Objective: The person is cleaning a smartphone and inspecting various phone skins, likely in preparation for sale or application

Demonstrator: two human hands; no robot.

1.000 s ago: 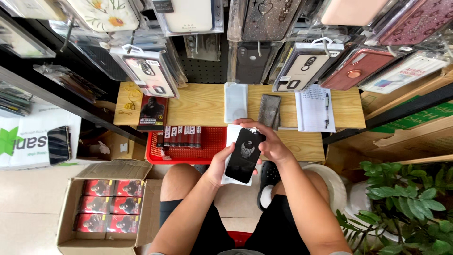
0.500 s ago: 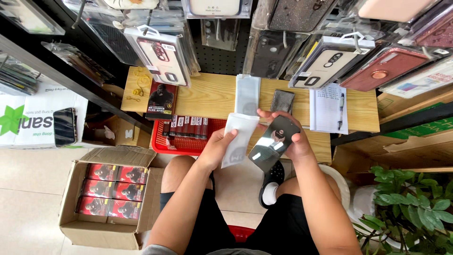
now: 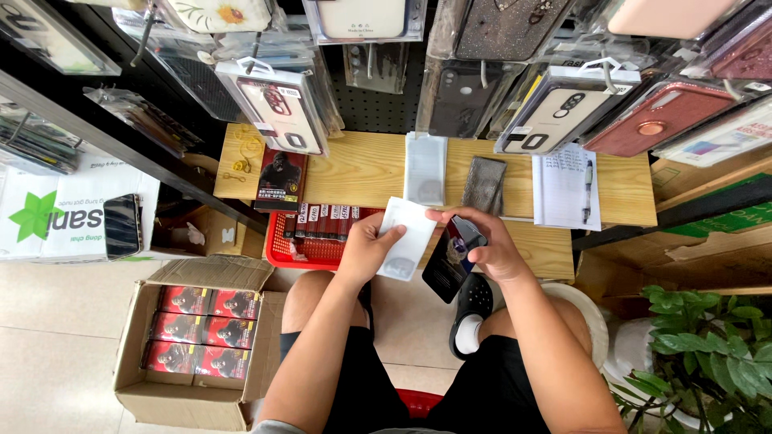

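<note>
Bright, even daylight, sharp focus, glare on hanging packages, edges bowed

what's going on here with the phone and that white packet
A seated person holds a white sleeve in the left hand and a dark phone in the right hand, tilted, over a low wooden shelf. A red basket of small boxes sits just beyond the left hand, a notepad with a pen lies on the shelf, and an open cardboard box stands on the floor. Phone cases hang overhead.

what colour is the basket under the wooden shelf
Red: the slotted plastic basket holding small boxes, seen best in the head view.
</note>
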